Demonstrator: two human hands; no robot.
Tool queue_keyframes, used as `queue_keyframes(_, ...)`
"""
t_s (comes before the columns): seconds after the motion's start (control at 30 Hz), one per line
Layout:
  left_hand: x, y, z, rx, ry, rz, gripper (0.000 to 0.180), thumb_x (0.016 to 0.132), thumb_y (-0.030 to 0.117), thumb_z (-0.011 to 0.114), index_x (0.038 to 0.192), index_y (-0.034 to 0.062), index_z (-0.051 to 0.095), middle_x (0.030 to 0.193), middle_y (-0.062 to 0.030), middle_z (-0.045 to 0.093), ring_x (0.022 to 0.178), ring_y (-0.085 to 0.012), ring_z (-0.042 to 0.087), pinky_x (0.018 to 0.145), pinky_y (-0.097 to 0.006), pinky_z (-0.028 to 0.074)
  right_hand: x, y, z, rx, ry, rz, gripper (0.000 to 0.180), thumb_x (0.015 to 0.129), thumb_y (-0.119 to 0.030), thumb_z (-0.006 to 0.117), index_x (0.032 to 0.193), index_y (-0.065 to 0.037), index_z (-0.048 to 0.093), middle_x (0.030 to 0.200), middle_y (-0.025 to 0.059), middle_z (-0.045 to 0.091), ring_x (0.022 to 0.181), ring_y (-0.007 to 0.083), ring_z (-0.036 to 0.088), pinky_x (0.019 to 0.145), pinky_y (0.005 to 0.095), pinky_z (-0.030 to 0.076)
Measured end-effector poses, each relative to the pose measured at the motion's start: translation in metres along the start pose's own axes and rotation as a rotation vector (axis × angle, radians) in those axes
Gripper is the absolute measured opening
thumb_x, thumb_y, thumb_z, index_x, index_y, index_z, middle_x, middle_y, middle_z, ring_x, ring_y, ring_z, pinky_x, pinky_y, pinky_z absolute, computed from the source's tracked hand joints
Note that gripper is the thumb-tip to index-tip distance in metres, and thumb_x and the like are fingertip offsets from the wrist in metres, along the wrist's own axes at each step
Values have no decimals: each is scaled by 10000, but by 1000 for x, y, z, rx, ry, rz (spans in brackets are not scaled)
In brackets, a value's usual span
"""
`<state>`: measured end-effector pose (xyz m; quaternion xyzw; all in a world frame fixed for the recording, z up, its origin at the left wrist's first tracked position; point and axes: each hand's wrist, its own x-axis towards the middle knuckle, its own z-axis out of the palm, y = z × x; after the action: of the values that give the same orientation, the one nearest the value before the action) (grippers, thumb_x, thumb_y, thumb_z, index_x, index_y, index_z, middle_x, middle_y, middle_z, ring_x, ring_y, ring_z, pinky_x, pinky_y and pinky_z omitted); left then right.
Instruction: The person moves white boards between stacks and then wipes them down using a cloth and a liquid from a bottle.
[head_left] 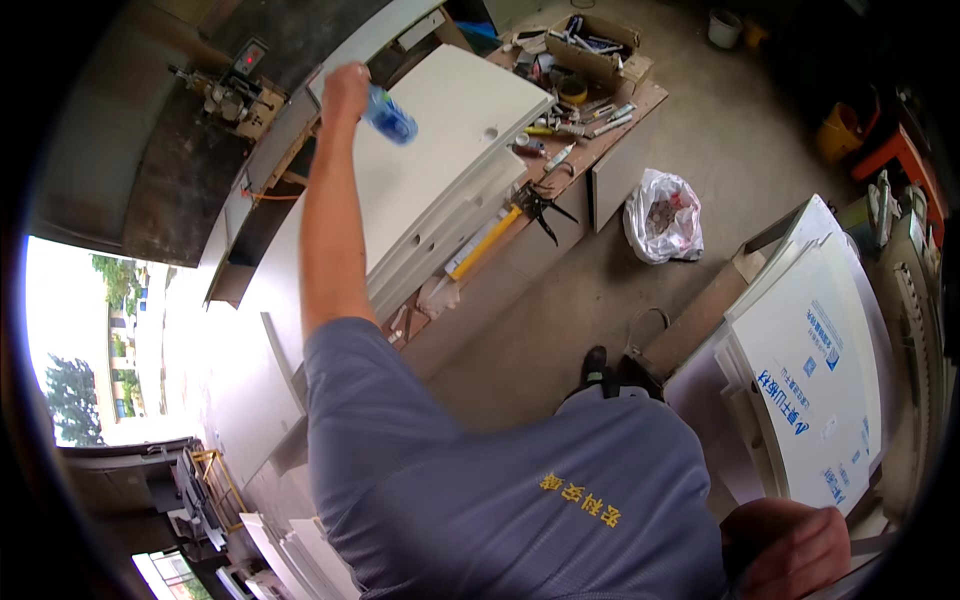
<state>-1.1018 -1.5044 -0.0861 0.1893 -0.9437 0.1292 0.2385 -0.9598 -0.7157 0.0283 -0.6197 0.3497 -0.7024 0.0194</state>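
Stretched out at the upper left, my left hand (pixel 346 95) is closed around the neck end of a clear plastic bottle (pixel 391 117) with a blue label. The bottle tilts, its base pointing down and right, above a stack of white panels (pixel 440 100) on the workbench. A round hole shows near the top panel's right corner. Low on the right, beside my body, hangs my right hand (pixel 800 555); motion smears its fingers, and nothing shows in it. White boards with blue print (pixel 815 360) stand near that hand.
A caulking gun (pixel 500 230) with a yellow tube lies at the bench's front edge. Tubes, tape and a cardboard box (pixel 590 60) of tools crowd the bench's right end. A white plastic bag (pixel 664 217) stands on the floor. An orange stand (pixel 905 165) is at far right.
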Motion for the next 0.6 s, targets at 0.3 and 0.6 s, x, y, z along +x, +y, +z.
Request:
queue_keyframes(0.3,-52,30,13,-50,-61,-110,274,988,285,554,1127,94,691,1145,-136,683,1097,-353,593,976,-470,478,-77,-2,-41,-191,101,565,615,936,-487,645,1291,7,555,823,123,703,648,234,659,666,302,555)
queue_keyframes(0.6,-46,35,-18,9,111,-111,352,985,301,574,1231,63,654,1207,-160,666,1161,-360,580,1035,-454,441,-116,20,-33,-274,430,801,897,875,-555,690,1483,32,388,757,187,684,627,224,644,612,306,493)
